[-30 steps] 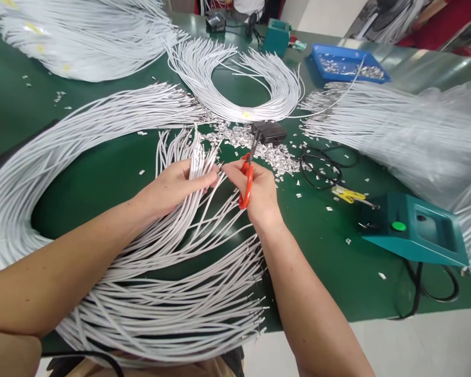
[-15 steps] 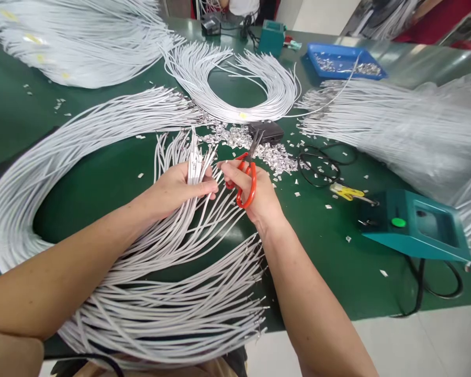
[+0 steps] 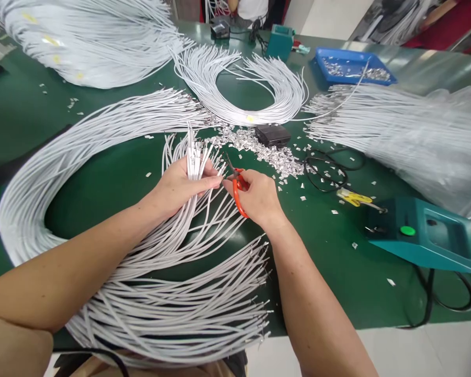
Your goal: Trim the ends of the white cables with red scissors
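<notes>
A bunch of white cables (image 3: 194, 159) stands upright in my left hand (image 3: 180, 186), which is closed round it with the thumb across the front. Red-handled scissors (image 3: 239, 200) are in my right hand (image 3: 259, 195), their dark blades pointing up and left beside the cable ends. The fingertips of both hands nearly meet; whether they touch is too small to tell. More loose cables (image 3: 172, 303) fan out below my hands, their stripped-looking tips toward the right. Small pale scraps (image 3: 277, 157) lie in a heap beyond the scissors.
A black box (image 3: 272, 135) sits by the scraps. At the right is a teal machine (image 3: 419, 233) with a yellow clip (image 3: 353, 197) and black cord. Behind are a blue tray (image 3: 353, 65), coiled cables (image 3: 255, 116) and large cable bundles. A person is partly visible at the far side.
The scissors have turned from pointing up and right to up and left, and their blades are now nearer the cable bunch. The whole view has shifted slightly.
</notes>
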Demonstrator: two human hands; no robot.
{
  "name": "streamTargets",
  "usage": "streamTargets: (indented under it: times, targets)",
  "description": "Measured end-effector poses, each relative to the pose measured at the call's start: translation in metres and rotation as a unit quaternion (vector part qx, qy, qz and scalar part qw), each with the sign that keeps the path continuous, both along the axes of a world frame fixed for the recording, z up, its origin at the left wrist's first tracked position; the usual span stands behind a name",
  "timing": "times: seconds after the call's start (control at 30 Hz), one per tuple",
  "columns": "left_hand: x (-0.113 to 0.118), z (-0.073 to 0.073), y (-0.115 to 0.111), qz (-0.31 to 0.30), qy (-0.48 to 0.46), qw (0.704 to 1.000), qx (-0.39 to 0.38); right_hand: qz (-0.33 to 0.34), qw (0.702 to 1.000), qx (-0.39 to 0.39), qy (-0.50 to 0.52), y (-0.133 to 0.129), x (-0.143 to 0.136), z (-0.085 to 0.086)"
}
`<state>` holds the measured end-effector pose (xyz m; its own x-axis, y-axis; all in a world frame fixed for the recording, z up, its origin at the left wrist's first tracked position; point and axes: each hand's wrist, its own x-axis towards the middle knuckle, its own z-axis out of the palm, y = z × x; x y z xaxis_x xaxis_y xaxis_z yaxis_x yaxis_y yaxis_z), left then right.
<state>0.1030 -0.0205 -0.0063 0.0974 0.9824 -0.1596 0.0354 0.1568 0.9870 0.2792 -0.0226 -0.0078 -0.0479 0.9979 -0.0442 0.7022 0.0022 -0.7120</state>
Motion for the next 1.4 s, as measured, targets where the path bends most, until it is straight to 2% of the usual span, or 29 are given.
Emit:
streamTargets:
  times: [0.27, 0.4, 0.73, 0.93, 1.03, 1.13, 1.27, 1.4]
  targets:
    - [0.002, 0.002, -0.003, 0.026, 0.076, 0.996, 0.034, 0.046, 0.991, 0.004, -0.129, -0.004, -0.004, 0.004]
    - [0.003, 0.005, -0.004, 0.031, 0.121, 0.991, 0.053, 0.049, 0.983, 0.006, -0.176, -0.005, -0.003, 0.006]
    - [0.005, 0.004, -0.003, 0.03, 0.032, 0.999, 0.027, 0.047, 0.973, 0.022, -0.223, -0.005, -0.004, 0.002]
    - [0.007, 0.008, -0.003, 0.031, 0.048, 0.998, 0.026, 0.04, 0.977, 0.021, -0.21, -0.006, -0.004, 0.001]
    - [0.006, 0.01, -0.003, 0.016, 0.034, 0.999, 0.015, 0.037, 0.989, 0.013, -0.142, -0.004, -0.001, 0.002]
    - [0.004, 0.009, -0.003, -0.005, 0.014, 1.0, -0.005, 0.008, 1.0, 0.009, 0.028, -0.002, 0.003, 0.004]
    - [0.0, 0.003, -0.002, -0.064, -0.016, 0.998, -0.016, 0.01, 0.96, 0.007, 0.281, -0.002, 0.004, 0.007]
    - [-0.003, -0.001, 0.0, -0.14, -0.051, 0.989, -0.023, 0.074, 0.918, -0.002, 0.389, -0.002, 0.003, 0.007]
